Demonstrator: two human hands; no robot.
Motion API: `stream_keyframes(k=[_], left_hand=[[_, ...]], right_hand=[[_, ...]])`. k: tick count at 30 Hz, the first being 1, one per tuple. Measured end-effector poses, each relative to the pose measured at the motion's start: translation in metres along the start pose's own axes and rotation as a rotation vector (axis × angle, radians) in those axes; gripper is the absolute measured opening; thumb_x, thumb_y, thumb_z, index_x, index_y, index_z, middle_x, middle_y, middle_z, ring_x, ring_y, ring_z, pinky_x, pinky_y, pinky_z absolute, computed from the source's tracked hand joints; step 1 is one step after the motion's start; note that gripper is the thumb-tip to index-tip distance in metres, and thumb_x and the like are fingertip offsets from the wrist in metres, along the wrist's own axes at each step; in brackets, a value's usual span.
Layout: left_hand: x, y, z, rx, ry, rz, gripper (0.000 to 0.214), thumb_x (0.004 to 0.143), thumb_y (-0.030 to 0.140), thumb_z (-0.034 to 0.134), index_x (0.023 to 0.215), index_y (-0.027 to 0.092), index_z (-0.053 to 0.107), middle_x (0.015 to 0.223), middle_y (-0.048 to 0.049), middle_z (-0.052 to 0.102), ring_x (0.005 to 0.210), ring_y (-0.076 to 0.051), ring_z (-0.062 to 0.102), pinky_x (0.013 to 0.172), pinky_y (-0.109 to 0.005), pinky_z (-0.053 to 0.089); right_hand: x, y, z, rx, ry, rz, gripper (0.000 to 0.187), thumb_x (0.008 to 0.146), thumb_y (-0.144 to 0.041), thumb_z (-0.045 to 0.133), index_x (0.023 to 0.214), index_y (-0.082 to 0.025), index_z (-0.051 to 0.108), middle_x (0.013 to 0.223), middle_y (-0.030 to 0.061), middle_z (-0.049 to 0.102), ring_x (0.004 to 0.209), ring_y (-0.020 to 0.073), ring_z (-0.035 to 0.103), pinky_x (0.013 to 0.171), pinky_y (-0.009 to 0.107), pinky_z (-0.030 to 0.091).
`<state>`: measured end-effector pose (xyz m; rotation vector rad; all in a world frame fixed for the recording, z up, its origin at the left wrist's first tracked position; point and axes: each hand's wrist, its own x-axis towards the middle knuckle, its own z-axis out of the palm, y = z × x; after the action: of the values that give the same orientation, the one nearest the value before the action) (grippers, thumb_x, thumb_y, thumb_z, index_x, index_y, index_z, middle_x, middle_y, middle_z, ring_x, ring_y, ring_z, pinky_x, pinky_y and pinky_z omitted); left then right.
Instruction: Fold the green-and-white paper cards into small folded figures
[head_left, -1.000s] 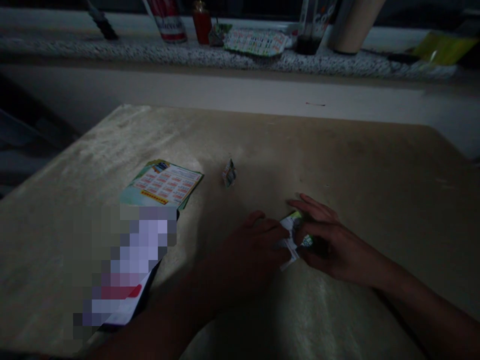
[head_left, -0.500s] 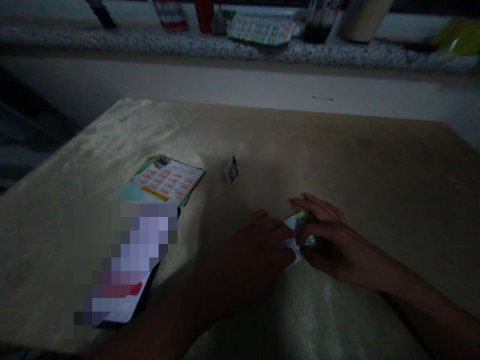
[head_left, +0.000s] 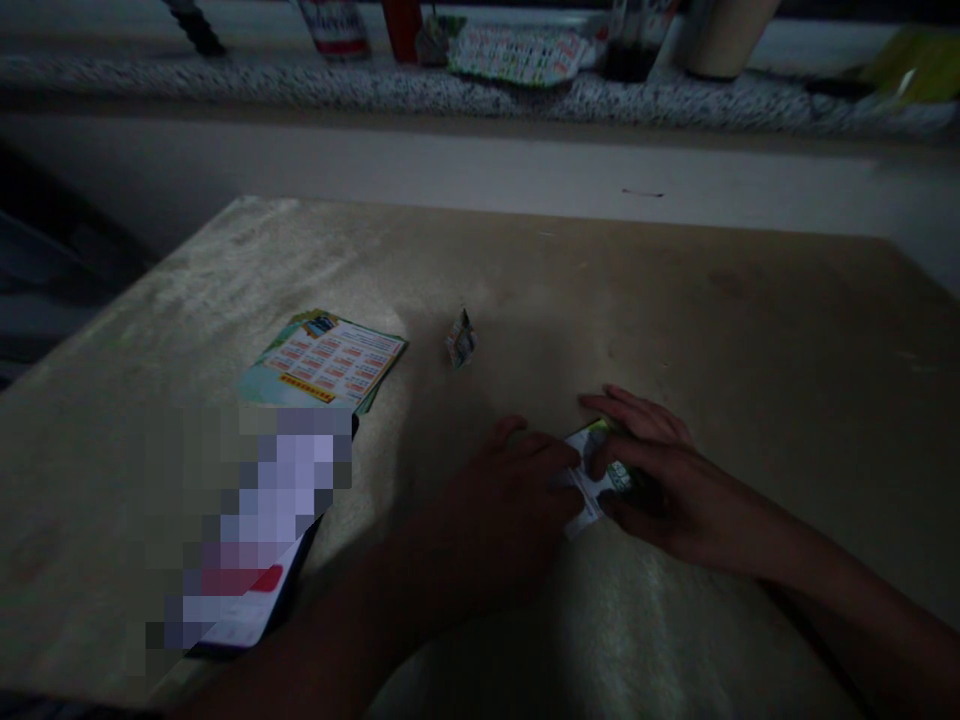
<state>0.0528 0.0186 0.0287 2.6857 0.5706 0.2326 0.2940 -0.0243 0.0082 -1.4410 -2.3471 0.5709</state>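
A small piece of printed paper, white with green and dark parts, lies on the table between my hands. My left hand grips its left side, thumb and fingers closed at the edge. My right hand has its thumb and index finger on the right part, while its other fingers stretch out beyond the far edge. Both hands cover much of the paper, so its full shape is hidden. Farther off, a small folded paper piece stands on the table.
On the left lies a stack of printed calendar sheets. A lit phone, partly pixelated, is nearer me beside my left forearm. Along the back, a speckled stone ledge carries a wrapped packet, bottles and other containers.
My left fingers have shifted slightly left, and a little more of the paper's white face shows between the hands. The right hand has barely moved.
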Motion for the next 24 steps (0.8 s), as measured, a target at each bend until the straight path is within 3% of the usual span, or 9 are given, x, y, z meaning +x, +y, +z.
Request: stream_keyframes(k=[5, 18, 24], left_hand=[[0.001, 0.0, -0.005, -0.005, 0.001, -0.031, 0.015, 0.092, 0.018, 0.063, 0.106, 0.021, 0.069, 0.126, -0.0084, 0.065, 0.118, -0.027, 0.058, 0.112, -0.054, 0.032], [0.002, -0.002, -0.01, -0.068, 0.029, -0.063, 0.013, 0.095, 0.023, 0.061, 0.103, 0.022, 0.071, 0.122, -0.0075, 0.064, 0.119, -0.026, 0.056, 0.111, -0.048, 0.034], [0.005, 0.0, 0.001, -0.152, 0.106, -0.218, 0.018, 0.095, 0.026, 0.061, 0.106, 0.025, 0.076, 0.132, -0.0093, 0.06, 0.13, -0.028, 0.049, 0.113, -0.051, 0.034]], right_hand=[[0.0, -0.001, 0.0, 0.001, 0.008, -0.014, 0.038, 0.082, -0.016, 0.066, 0.117, -0.03, 0.064, 0.158, 0.0068, 0.043, 0.152, 0.0352, 0.028, 0.116, 0.066, 0.032], [0.0, -0.002, -0.001, -0.032, -0.012, 0.033, 0.035, 0.08, -0.017, 0.069, 0.112, -0.031, 0.069, 0.159, 0.004, 0.041, 0.152, 0.0333, 0.028, 0.118, 0.061, 0.03], [0.0, -0.003, -0.002, -0.036, -0.024, 0.042, 0.037, 0.079, -0.018, 0.07, 0.113, -0.032, 0.068, 0.16, 0.0028, 0.041, 0.153, 0.0344, 0.028, 0.119, 0.061, 0.029]])
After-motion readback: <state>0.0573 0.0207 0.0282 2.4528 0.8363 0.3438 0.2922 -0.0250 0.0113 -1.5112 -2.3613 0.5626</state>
